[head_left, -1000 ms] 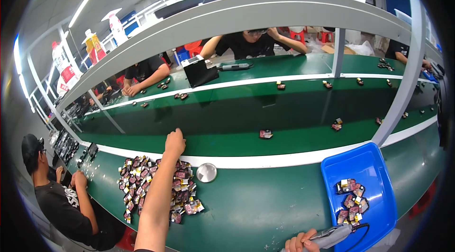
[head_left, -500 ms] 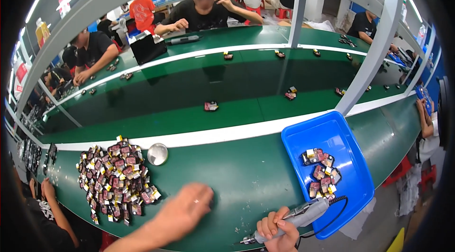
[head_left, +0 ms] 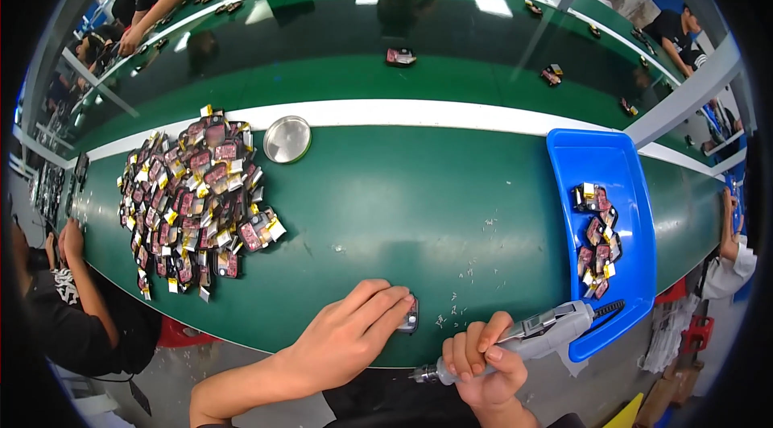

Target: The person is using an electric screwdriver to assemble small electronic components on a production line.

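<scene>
On the bench near its front edge, my left hand (head_left: 354, 330) has its fingers closed over a small black-cased electronic module (head_left: 410, 315); most of the module is hidden beneath the fingertips. My right hand (head_left: 485, 359) grips a grey electric screwdriver (head_left: 547, 326), its bit end pointing left past the bench edge. A black coiled cord (head_left: 609, 311) leaves the screwdriver's rear, over the blue tray (head_left: 564, 156). Several similar modules (head_left: 597, 239) with red boards and silver-and-yellow parts lie in that tray. Left of my hands is a large heap of such modules (head_left: 189, 206).
A round metal tin (head_left: 287, 140) stands behind the heap by the white rail (head_left: 386, 112). Beyond it, a green conveyor belt (head_left: 322, 82) carries spaced modules. Small white scraps (head_left: 470, 273) dot the bench. Grey frame posts (head_left: 684, 102) rise at the right. Other people sit around the line.
The view has tilted down, showing more of the bench's front edge. My left hand, blurred before, now rests on the bench with the module. My right hand still holds the screwdriver.
</scene>
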`<state>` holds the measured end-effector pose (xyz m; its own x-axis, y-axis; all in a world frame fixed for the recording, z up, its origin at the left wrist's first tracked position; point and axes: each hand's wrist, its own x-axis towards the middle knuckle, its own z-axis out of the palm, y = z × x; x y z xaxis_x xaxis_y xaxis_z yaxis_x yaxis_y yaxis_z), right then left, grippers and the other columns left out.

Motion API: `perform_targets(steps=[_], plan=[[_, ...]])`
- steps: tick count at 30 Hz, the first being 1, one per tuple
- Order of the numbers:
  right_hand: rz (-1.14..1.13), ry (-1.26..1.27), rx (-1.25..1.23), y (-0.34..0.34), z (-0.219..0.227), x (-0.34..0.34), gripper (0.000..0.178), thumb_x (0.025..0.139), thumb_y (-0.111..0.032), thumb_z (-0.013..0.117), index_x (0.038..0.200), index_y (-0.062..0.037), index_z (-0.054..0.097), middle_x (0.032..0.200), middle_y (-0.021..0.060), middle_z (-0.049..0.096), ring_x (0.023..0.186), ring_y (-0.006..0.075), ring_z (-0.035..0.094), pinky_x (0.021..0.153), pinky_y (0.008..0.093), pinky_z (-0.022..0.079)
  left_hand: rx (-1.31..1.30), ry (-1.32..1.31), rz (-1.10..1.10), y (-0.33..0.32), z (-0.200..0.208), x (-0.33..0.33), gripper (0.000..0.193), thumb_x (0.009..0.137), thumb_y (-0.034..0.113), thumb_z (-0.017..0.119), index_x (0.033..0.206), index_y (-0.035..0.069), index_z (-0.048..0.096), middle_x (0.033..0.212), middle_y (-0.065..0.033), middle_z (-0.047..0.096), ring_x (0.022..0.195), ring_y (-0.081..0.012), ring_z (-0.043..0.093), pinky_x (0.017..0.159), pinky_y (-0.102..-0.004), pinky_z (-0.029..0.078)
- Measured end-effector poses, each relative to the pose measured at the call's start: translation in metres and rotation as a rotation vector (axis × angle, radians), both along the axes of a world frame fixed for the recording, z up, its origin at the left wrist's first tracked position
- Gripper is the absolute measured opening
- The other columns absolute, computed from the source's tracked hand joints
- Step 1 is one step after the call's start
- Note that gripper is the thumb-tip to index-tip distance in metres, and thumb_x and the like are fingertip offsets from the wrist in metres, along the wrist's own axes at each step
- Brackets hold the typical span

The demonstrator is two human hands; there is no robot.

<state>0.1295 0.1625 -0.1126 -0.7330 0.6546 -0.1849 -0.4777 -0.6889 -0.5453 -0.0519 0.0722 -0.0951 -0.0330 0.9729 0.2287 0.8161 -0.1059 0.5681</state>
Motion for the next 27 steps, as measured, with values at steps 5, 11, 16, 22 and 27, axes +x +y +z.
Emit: perform_targets(steps=[5, 11, 16, 22, 27], plan=[[0.097, -0.026, -0.032, -0.016, 0.002, -0.002, 0.009, 0.082, -0.014, 0.052, 0.085, -0.0076, 0.046, 0.057, 0.0023, 0.041, 0.047, 0.0143, 0.043, 0.056, 0.0324, 0.037, 0.042, 0.208, 0.031, 0.004, 0.0, 0.007, 0.032, 0.072, 0.0, 0.065, 0.102, -0.009, 0.06, 0.103, -0.0156, 0.059, 0.089, -0.0279, 0.057, 0.064, -0.0316, 0.054], [0.123, -0.006, -0.19, -0.034, 0.013, -0.003, 0.009, 0.089, -0.013, 0.053, 0.088, -0.0074, 0.046, 0.065, 0.0024, 0.04, 0.055, 0.0136, 0.04, 0.059, 0.0278, 0.035, -0.01, 0.279, 0.0, -0.001, 0.01, 0.016, 0.037, 0.066, 0.001, 0.063, 0.1, -0.011, 0.061, 0.103, -0.0177, 0.06, 0.089, -0.0273, 0.058, 0.063, -0.0299, 0.054], [0.137, -0.018, -0.169, -0.039, 0.01, 0.001, 0.008, 0.091, -0.012, 0.053, 0.09, -0.0067, 0.048, 0.066, 0.0025, 0.04, 0.056, 0.0139, 0.041, 0.058, 0.0279, 0.036, 0.105, 0.366, -0.059, -0.006, -0.001, 0.023, 0.031, 0.064, 0.001, 0.063, 0.093, -0.012, 0.063, 0.101, -0.0201, 0.062, 0.085, -0.0272, 0.06, 0.063, -0.0289, 0.054], [0.139, -0.149, -0.15, -0.047, 0.003, 0.008, 0.008, 0.091, -0.011, 0.053, 0.092, -0.0054, 0.048, 0.067, 0.0034, 0.041, 0.057, 0.0145, 0.042, 0.059, 0.0277, 0.038, 0.126, 0.418, -0.086, -0.008, -0.006, 0.039, 0.03, 0.062, 0.003, 0.062, 0.088, -0.012, 0.063, 0.097, -0.0214, 0.063, 0.081, -0.0277, 0.062, 0.064, -0.029, 0.054], [0.133, -0.248, -0.119, -0.05, 0.004, 0.01, 0.01, 0.087, -0.012, 0.053, 0.09, -0.0052, 0.046, 0.069, 0.0062, 0.045, 0.056, 0.0152, 0.045, 0.058, 0.0296, 0.039, 0.091, 0.323, -0.051, -0.005, -0.002, 0.043, 0.03, 0.062, 0.004, 0.062, 0.088, -0.012, 0.063, 0.096, -0.0212, 0.063, 0.083, -0.0287, 0.062, 0.064, -0.0295, 0.054]])
